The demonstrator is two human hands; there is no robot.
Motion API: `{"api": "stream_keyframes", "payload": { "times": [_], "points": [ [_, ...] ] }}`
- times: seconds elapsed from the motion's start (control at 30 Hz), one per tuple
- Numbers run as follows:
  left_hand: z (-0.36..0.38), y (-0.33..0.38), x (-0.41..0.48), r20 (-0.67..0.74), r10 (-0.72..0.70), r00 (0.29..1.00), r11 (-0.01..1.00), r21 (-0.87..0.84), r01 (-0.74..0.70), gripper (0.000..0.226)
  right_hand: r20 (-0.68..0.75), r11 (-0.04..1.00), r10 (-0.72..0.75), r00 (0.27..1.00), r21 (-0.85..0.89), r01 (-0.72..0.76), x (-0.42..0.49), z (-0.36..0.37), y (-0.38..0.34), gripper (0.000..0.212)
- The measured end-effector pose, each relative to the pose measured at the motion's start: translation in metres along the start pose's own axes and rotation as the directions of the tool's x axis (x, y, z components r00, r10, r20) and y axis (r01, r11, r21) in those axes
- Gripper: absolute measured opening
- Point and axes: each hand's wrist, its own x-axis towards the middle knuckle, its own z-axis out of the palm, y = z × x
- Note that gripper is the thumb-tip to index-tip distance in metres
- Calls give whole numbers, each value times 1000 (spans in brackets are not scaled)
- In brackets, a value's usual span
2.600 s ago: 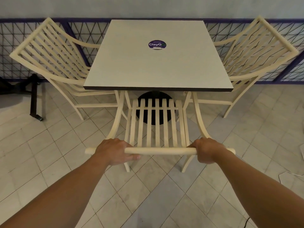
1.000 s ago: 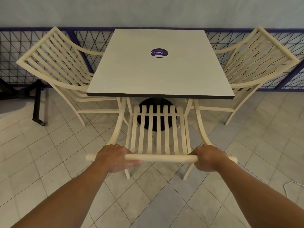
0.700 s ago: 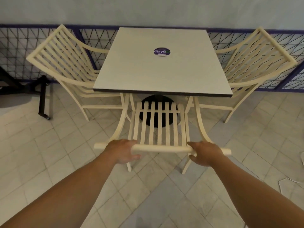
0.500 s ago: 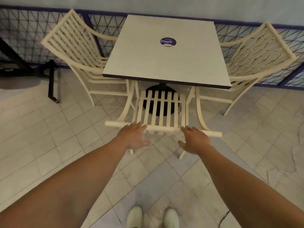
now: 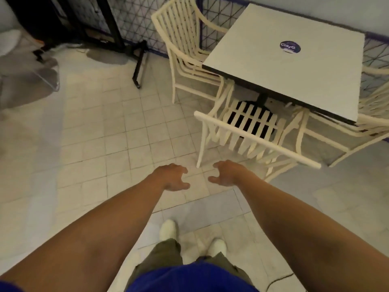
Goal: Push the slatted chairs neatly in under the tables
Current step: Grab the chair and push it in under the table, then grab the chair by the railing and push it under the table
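Tiled floor (image 5: 94, 133) is carrying the bench (image 5: 294, 76), near chair (image 5: 257, 139) tucked under. Person's left hand (image 5: 171, 178) and right hand (image 5: 226, 172) are hanging spread, empty; side chair (image 5: 190, 67) armrests are likely risking jamming on bench edge.

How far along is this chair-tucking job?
Done: the near cream slatted chair sits with its seat partly under the white square table. In hand: nothing; left hand and right hand hover open, touching no chair. Left: nothing visible here; the cream side chair is tucked too.
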Motion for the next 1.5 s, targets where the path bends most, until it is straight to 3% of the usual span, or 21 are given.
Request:
{"api": "stream_keyframes", "payload": {
  "times": [0.27, 0.43, 0.83, 1.13, 1.5],
  "points": [
    [32, -109, -61, -77, -194, 978, 950, -264, 168, 76, 67, 971, -185, 980, -140, 193, 34, -3, -122, 79],
    [41, -197, -80, -71, -243, 967, 925, -316, 209, 76, 82, 954, -226, 971, -182, 238, 68, -8, -203, 80],
    [11, -411, -101, -76, -303, 950, 902, -344, 260, 71, 83, 980, -197, 977, -17, 199, 163, -41, -406, 81],
    [-61, -511, -37, -58, -268, 962, 919, -316, 237, 73, 90, 981, -193, 977, 22, 192, 265, -108, -462, 81],
    [-241, -628, 89, -91, -223, 971, 949, -249, 195, 72, 29, 986, -143, 989, 92, 140, 425, -261, -492, 83]
  ]
}}
